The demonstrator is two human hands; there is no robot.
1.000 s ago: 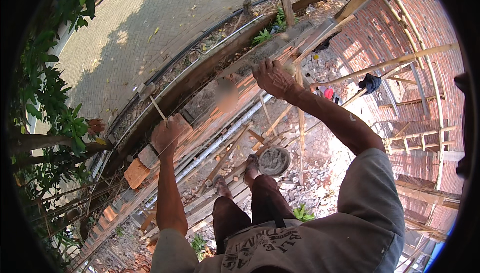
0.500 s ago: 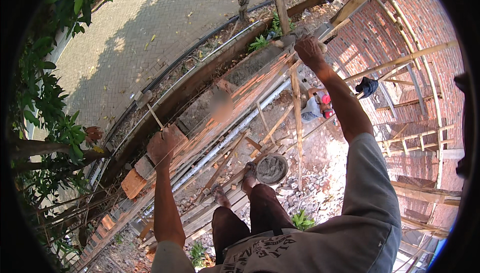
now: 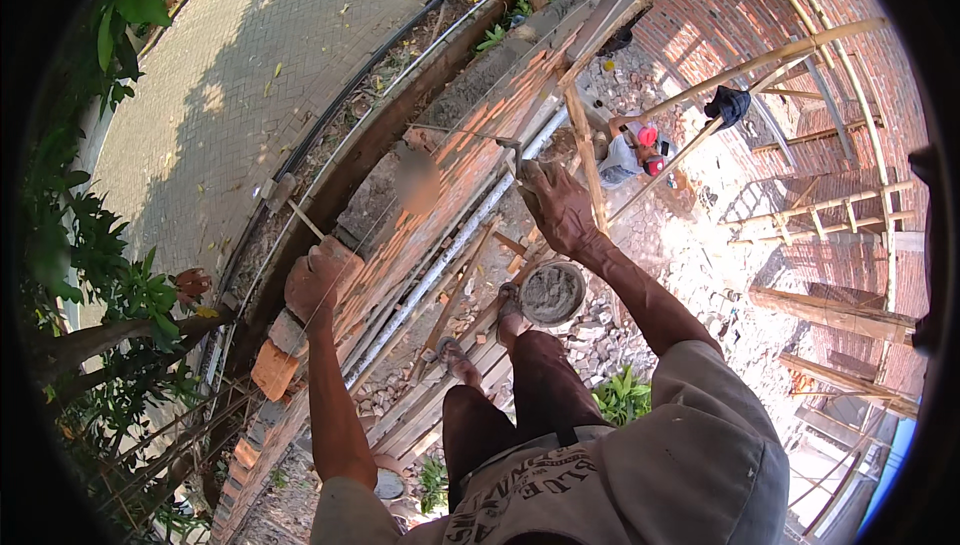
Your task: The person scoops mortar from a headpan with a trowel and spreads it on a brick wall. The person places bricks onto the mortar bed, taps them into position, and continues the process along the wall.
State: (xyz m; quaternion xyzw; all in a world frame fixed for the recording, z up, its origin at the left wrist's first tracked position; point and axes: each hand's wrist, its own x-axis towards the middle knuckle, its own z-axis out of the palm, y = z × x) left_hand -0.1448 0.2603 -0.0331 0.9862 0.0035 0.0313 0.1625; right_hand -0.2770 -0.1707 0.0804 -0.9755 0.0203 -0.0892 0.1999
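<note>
My left hand (image 3: 312, 285) is closed around the light wooden handle of a hammer (image 3: 304, 221), whose blocky head points away over the ditch side. Beside that hand lies a brick (image 3: 346, 262) on top of the brick wall (image 3: 470, 180). In my right hand (image 3: 562, 207) is a trowel (image 3: 460, 132), its thin blade seen nearly edge-on and reaching left over the wall top. Grey mortar (image 3: 415, 135) lies along the wall near the blade. A taut string (image 3: 385, 213) runs along the wall.
A round tub of grey mortar (image 3: 552, 293) stands by my feet on wooden planks (image 3: 425, 400). Another person (image 3: 628, 153) is low down beyond a wooden post (image 3: 583, 145). Dark cloth (image 3: 727, 107) hangs on a pole. Leafy branches (image 3: 140, 285) fill the left side.
My right hand has come back from the far end of the wall with the trowel, toward the middle. My left hand stays at the same brick. The view has shifted slightly.
</note>
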